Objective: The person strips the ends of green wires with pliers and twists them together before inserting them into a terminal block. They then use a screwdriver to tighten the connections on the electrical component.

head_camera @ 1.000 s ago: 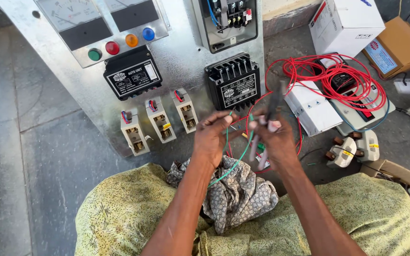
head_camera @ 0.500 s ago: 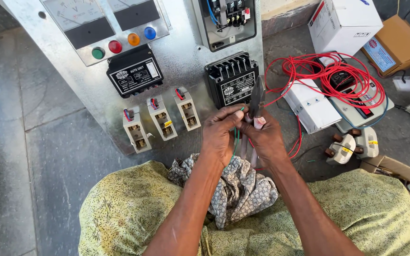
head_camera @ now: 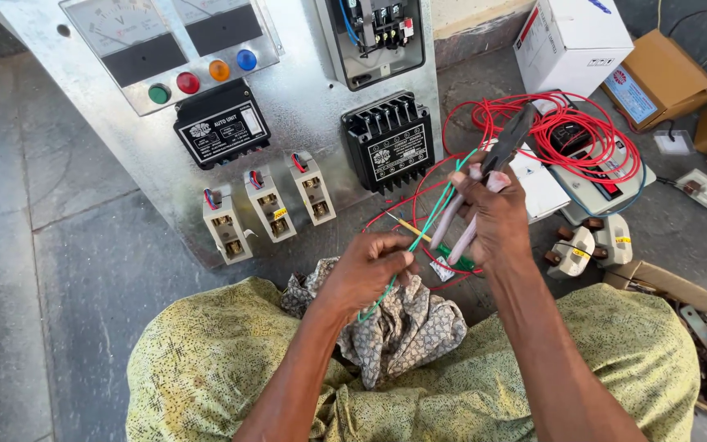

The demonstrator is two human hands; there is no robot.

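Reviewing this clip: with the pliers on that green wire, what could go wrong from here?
1. The right hand grips pliers on a green wire that the left hand pinches close by; a slip could nick fingers.
2. A hard pull might cut the conductor.
3. The loose red wire coil nearby could snag.

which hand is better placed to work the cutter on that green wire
Right, most likely. The right hand already grips the pliers by their pale handles, jaws up by the wire's far end. The left hand pinches the green wire lower down, so it looks better suited to steadying it.
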